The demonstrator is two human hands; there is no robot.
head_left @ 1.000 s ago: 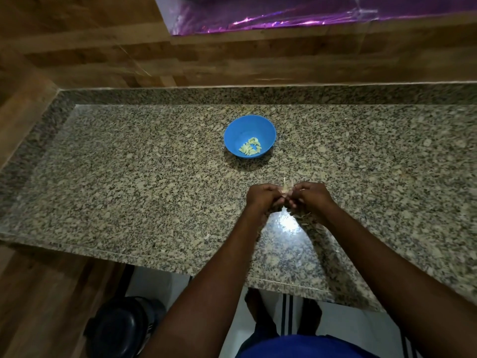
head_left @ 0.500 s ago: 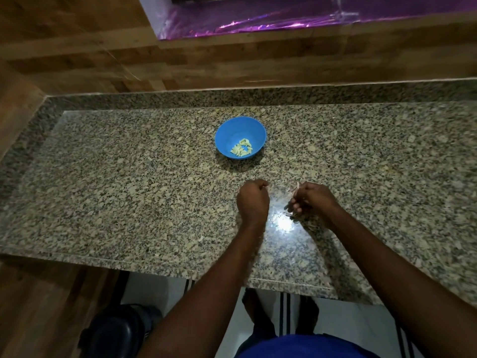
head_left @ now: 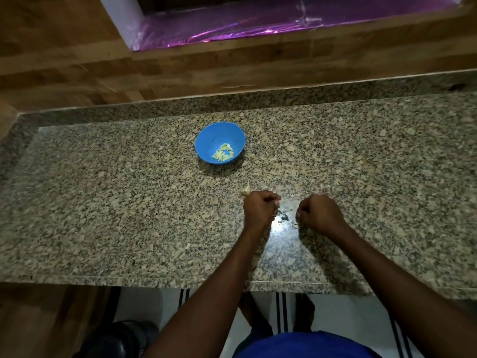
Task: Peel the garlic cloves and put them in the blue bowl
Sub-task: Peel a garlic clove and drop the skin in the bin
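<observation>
Left hand (head_left: pixel 259 210): fingers curled tight, gripping a garlic piece (head_left: pixel 246 190) whose pale papery tip pokes out past the knuckles. Right hand (head_left: pixel 318 214): fingers curled into a narrow fist just beside the left; whether it holds anything cannot be told. Between the two hands: a few thin skin scraps (head_left: pixel 284 217) on the counter, too small to count. Beyond the left hand, well apart: one blue bowl (head_left: pixel 206 146), round and smooth, holding a small heap of peeled cloves (head_left: pixel 223 152), roughly ten, pale yellow. Beneath all: one speckled granite countertop (head_left: pixel 116 202), polished.
</observation>
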